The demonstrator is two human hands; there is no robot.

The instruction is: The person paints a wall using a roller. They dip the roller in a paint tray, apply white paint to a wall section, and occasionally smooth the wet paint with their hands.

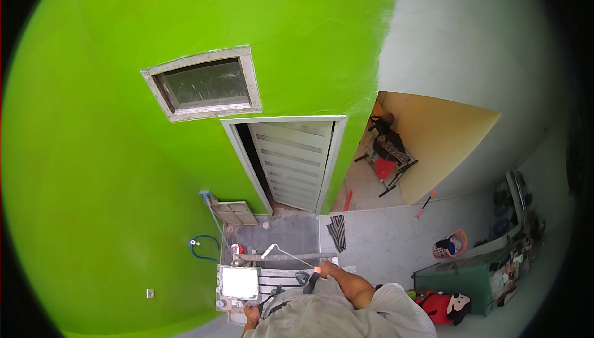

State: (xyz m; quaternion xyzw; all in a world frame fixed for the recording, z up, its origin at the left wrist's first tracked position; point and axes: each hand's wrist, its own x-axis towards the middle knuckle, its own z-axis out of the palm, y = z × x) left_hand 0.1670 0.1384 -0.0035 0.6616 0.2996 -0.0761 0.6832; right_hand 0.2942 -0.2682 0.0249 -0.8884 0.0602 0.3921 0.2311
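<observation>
My right hand point(329, 269) is closed around the orange handle of a paint roller point(268, 251). The roller's thin metal frame reaches left, and its small white head hangs over the far edge of a slatted platform point(278, 281) below me. My left hand point(251, 314) is low beside my body, near the close edge of a white rectangular tray point(241, 295); its fingers are too small to make out. A dark crumpled lump point(302, 277) lies on the platform by my right hand.
Bright green walls point(124, 171) rise ahead and to the left, with a framed window point(204, 84) and a white slatted door point(294, 158) standing ajar. A wooden panel point(234, 212) leans in the corner. A striped cloth point(336, 233) and a laundry basket point(450, 245) are on the floor at right.
</observation>
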